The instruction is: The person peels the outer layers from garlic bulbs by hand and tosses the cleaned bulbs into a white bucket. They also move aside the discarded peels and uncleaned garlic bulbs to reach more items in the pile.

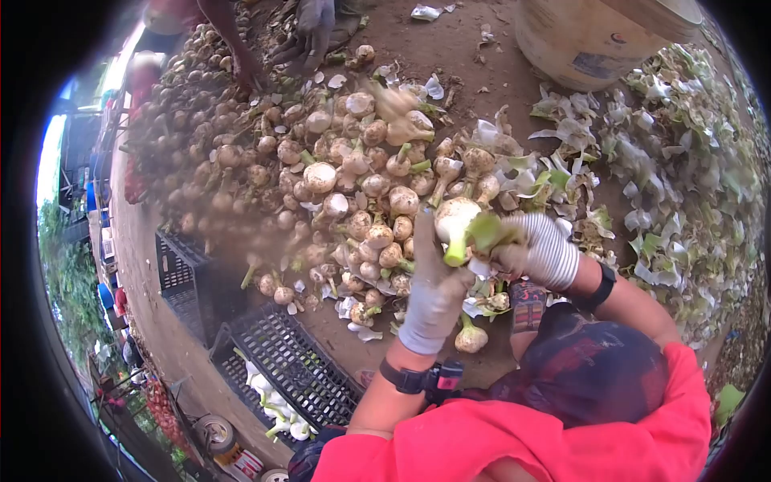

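My left hand (434, 309), in a pale glove, is closed around a white onion (458, 215) with a short green stem. The bulb's top is pale and lightly soiled. Beside it, my right hand (542, 251), in a ribbed whitish glove, is closed on a blurred green outer leaf (487, 233) at the onion's side. Under and beyond both hands spreads a large heap of soil-covered onions (377, 185), many with cut green stems. A single onion (471, 337) lies on the ground just below my hands.
A black plastic crate (289, 361) at lower left holds cleaned white onions (277, 406). Another dark crate (177, 269) stands beyond it. Peeled skins (662, 185) pile up at right, near a whitish bucket (598, 40). Another person's gloved hand (309, 32) reaches into the heap's far side.
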### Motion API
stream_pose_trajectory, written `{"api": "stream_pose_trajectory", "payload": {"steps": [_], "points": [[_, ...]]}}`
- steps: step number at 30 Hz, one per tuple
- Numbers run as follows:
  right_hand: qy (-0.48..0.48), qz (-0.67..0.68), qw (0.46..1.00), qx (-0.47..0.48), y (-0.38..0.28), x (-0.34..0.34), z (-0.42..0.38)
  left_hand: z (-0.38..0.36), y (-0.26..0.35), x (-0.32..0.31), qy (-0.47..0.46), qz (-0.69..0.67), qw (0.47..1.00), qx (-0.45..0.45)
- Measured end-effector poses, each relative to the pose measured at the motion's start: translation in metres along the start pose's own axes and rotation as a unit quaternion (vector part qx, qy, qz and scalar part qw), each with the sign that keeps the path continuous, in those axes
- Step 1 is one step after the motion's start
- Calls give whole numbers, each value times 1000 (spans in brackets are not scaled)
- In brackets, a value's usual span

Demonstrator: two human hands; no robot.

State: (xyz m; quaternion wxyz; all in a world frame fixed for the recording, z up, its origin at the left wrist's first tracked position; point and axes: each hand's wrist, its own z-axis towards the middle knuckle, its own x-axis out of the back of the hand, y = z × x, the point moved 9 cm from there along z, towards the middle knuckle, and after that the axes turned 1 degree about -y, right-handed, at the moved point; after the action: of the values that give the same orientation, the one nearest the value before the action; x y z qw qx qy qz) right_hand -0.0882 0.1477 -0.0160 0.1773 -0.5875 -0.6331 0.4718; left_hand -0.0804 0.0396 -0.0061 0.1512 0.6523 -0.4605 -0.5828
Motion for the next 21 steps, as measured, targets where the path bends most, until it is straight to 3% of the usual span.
{"api": "stream_pose_trajectory", "payload": {"steps": [1,3,4,5,6,8,9,10,11,12,13,14,15,16,17,19,21], "points": [[-26,-123,985,115,-15,-11,1,-3,-2,-4,-17,19,1000,-11],[-77,-335,928,144,-14,-29,1,1,-20,16,116,-3,992,50],[-99,-152,983,29,-5,-30,3,8,-18,18,157,-32,986,54],[-119,12,991,-58,2,-27,1,15,-15,20,198,-62,977,55],[-125,-96,987,28,-4,-2,2,20,0,20,164,101,981,-20],[-28,127,982,135,-26,60,-25,19,-1,30,88,-7,996,-30],[34,160,969,183,-36,102,-38,18,-7,29,38,-274,960,34],[90,131,966,203,-40,136,-45,18,0,26,26,-265,964,21],[145,17,975,168,-39,171,-46,17,-3,30,26,-266,963,20],[148,14,974,171,-42,164,-45,16,5,43,70,47,995,-53],[154,-152,973,79,-33,145,-36,17,3,44,102,104,987,-68],[154,-311,938,-20,-22,125,-30,17,1,46,135,162,974,-79],[146,-459,868,-120,-11,109,-27,17,-1,47,170,219,957,-86],[132,-405,902,-63,-11,79,-25,20,-6,44,125,187,972,-68],[122,-349,929,0,-15,53,-19,24,0,30,82,303,940,-133],[52,-412,909,26,-19,18,1,24,3,6,40,489,839,-234],[89,-540,833,81,-9,14,7,17,10,-4,95,559,786,-246]]}}
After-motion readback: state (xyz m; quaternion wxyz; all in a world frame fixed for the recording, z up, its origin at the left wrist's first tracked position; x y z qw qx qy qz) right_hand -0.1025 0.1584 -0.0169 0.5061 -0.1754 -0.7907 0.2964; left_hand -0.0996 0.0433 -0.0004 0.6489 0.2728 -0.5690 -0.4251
